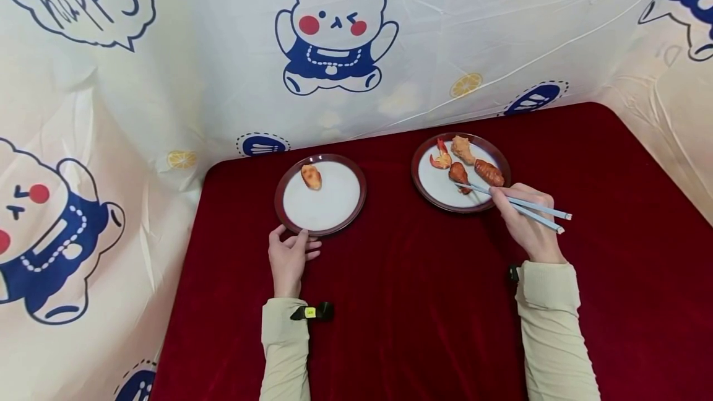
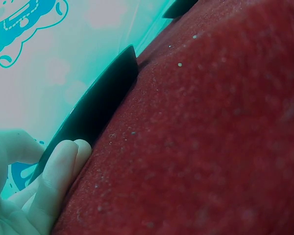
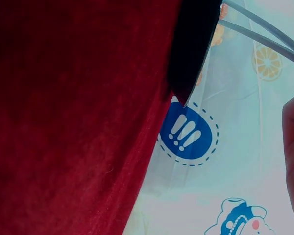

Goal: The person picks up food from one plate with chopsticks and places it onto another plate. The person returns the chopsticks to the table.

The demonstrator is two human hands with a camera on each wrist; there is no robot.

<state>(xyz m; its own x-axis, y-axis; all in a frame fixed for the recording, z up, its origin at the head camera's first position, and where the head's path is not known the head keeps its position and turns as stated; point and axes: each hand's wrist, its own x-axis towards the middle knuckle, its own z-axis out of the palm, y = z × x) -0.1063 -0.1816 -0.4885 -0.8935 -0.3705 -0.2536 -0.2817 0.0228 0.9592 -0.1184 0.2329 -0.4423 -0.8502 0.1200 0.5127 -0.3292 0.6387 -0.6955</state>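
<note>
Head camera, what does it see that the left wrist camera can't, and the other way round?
Only the head view shows the chopsticks, the right hand and the food pieces. Only the left wrist view shows pale specks on the red cloth. Both show the left hand, the left plate and the cloth itself.

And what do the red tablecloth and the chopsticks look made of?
The red tablecloth looks like velvet: soft, matte, with fuzzy pile in the left wrist view. The chopsticks could be plastic or painted wood: smooth, evenly pale blue.
</note>
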